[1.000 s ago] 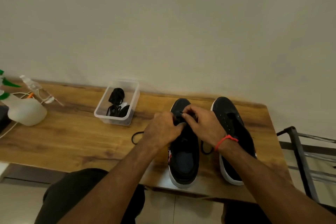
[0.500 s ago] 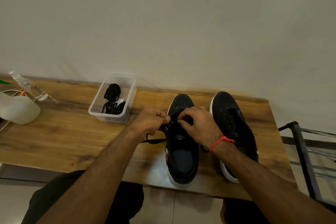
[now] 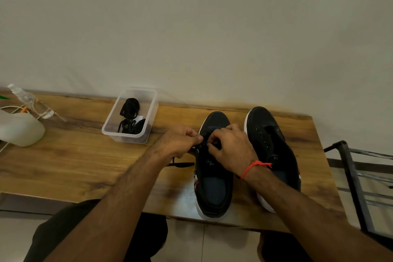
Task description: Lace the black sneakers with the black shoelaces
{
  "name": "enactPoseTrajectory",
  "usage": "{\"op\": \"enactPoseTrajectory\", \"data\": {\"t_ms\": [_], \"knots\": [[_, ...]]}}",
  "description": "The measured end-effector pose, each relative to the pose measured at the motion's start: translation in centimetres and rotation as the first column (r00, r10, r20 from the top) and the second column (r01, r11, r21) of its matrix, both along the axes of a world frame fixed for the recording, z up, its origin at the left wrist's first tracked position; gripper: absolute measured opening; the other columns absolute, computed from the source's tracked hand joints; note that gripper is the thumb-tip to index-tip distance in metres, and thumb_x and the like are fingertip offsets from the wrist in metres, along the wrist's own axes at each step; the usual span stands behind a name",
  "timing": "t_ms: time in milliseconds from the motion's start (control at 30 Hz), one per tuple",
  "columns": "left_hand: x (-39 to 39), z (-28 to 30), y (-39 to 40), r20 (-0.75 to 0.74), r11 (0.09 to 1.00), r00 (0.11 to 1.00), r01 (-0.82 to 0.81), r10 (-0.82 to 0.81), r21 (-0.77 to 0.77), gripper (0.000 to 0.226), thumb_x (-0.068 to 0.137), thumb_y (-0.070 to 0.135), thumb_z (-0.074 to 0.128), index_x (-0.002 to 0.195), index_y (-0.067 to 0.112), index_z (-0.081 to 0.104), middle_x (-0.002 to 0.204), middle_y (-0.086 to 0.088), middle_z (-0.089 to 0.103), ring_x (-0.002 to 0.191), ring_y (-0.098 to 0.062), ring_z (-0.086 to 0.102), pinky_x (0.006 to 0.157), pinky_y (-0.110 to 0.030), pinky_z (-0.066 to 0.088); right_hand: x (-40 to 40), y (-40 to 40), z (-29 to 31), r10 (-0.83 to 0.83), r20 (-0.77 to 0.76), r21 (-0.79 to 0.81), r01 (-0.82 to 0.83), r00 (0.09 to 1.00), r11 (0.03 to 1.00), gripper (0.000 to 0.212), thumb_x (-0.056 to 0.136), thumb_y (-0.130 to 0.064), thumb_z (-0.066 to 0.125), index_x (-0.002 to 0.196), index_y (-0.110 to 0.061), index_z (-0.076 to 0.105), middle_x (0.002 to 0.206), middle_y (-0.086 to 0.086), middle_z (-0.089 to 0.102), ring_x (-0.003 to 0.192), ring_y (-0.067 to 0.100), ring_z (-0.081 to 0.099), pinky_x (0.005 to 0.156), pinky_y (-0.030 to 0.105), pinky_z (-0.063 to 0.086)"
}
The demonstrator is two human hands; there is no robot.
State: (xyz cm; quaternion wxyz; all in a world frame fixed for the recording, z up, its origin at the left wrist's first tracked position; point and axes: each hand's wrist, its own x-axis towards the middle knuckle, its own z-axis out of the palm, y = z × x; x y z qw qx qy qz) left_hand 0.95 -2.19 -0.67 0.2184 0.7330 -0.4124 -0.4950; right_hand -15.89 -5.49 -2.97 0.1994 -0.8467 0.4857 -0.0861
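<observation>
Two black sneakers (image 3: 214, 168) (image 3: 270, 144), two hands (image 3: 180, 141) (image 3: 229, 151) pinching one shoelace (image 3: 182, 164)

Bare tabletop (image 3: 74, 161) left of tub (image 3: 130, 116)

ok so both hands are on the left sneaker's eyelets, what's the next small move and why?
Probably pull the lace end through the eyelet and snug it. Both hands pinch the shoelace at the forward eyelets of the left sneaker, and slack trails onto the table. The right sneaker shows bare eyelets, so it likely comes later.
</observation>
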Motion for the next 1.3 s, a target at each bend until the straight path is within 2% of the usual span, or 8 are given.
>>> {"op": "enactPoseTrajectory", "data": {"t_ms": [533,600,667,733,867,967,1167,1300], "knots": [[1.0,0.6,-0.4,0.283,0.954,0.935,-0.135,0.212,-0.268,0.012,0.096,0.031,0.063,0.087,0.023,0.064,0.092,0.008,0.062,0.086,-0.008,0.056,0.069,-0.028,0.043,-0.2,-0.1,0.2,-0.048,0.14,0.126,0.031,0.989,0.992,0.021,0.092,-0.037,0.067,0.097,-0.043,0.049,0.104,-0.015,0.059,0.119,0.014,0.042,0.106,0.04,0.031],[2.3,0.9,-1.0,-0.044,0.801,0.88,-0.451,0.474,-0.394,0.012,0.1,0.026,0.055,0.092,0.019,0.059,0.095,0.002,0.065,0.087,-0.015,0.064,0.07,-0.03,0.05,-0.2,-0.3,0.3,-0.05,0.13,0.14,0.031,0.99,0.99,0.02,0.093,-0.037,0.066,0.099,-0.044,0.048,0.11,-0.013,0.06,0.122,0.014,0.041,0.106,0.04,0.028],[3.3,1.6,-1.4,-0.594,0.598,0.587,-0.773,0.55,-0.211,0.013,0.104,0.019,0.045,0.103,0.011,0.055,0.097,-0.005,0.072,0.088,-0.022,0.074,0.077,-0.039,0.06,-0.3,-0.4,0.5,-0.049,0.132,0.148,0.029,0.99,0.989,0.02,0.094,-0.036,0.065,0.099,-0.043,0.047,0.111,-0.012,0.06,0.123,0.014,0.041,0.107,0.04,0.027],[3.6,1.9,-1.4,-0.769,0.539,0.409,-0.836,0.491,-0.1,0.012,0.104,0.014,0.04,0.102,0.011,0.05,0.076,-0.002,0.062,0.062,-0.012,0.065,0.062,-0.034,0.058,-0.3,-0.4,0.6,-0.047,0.135,0.147,0.027,0.99,0.989,0.019,0.094,-0.035,0.065,0.099,-0.042,0.048,0.11,-0.013,0.06,0.123,0.014,0.042,0.108,0.04,0.026],[1.9,1.9,-1.0,-0.118,0.832,0.95,-0.309,0.288,-0.461,0.014,0.105,0.022,0.048,0.106,0.019,0.062,0.078,0.007,0.058,0.063,-0.007,0.05,0.055,-0.02,0.041,-0.3,-0.4,0.9,-0.047,0.121,0.138,0.03,0.991,0.99,0.019,0.094,-0.033,0.065,0.099,-0.041,0.048,0.112,-0.011,0.061,0.123,0.015,0.042,0.108,0.042,0.028],[0.5,-0.1,-0.5,0.434,0.898,0.861,0.384,-0.264,-0.216,0.02,0.103,0.036,0.056,0.108,0.024,0.071,0.091,0.006,0.069,0.086,-0.01,0.064,0.074,-0.027,0.053,-0.4,-0.4,0.8,-0.044,0.129,0.118,0.029,0.991,0.993,0.019,0.093,-0.031,0.065,0.097,-0.04,0.048,0.109,-0.012,0.061,0.121,0.017,0.044,0.105,0.042,0.03],[1.9,0.5,-0.6,0.442,0.945,0.863,0.315,-0.244,-0.092,0.019,0.097,0.036,0.067,0.083,0.024,0.069,0.085,0.006,0.066,0.076,-0.004,0.055,0.062,-0.02,0.037,-0.6,-0.4,1.2,-0.005,0.043,0.159,-0.002,0.999,0.987,0.022,0.092,-0.029,0.064,0.104,-0.038,0.048,0.109,-0.013,0.056,0.125,0.019,0.04,0.109,0.045,0.028],[4.2,2.2,-0.2,0.639,0.962,0.747,-0.002,0.183,-0.273,0.023,0.105,0.032,0.053,0.107,0.014,0.066,0.098,-0.004,0.065,0.092,-0.02,0.061,0.075,-0.034,0.047,-0.6,-0.6,1.5,-0.002,0.049,0.173,-0.007,0.999,0.985,0.024,0.092,-0.024,0.062,0.106,-0.037,0.047,0.112,-0.014,0.057,0.124,0.019,0.04,0.109,0.046,0.03]]}}
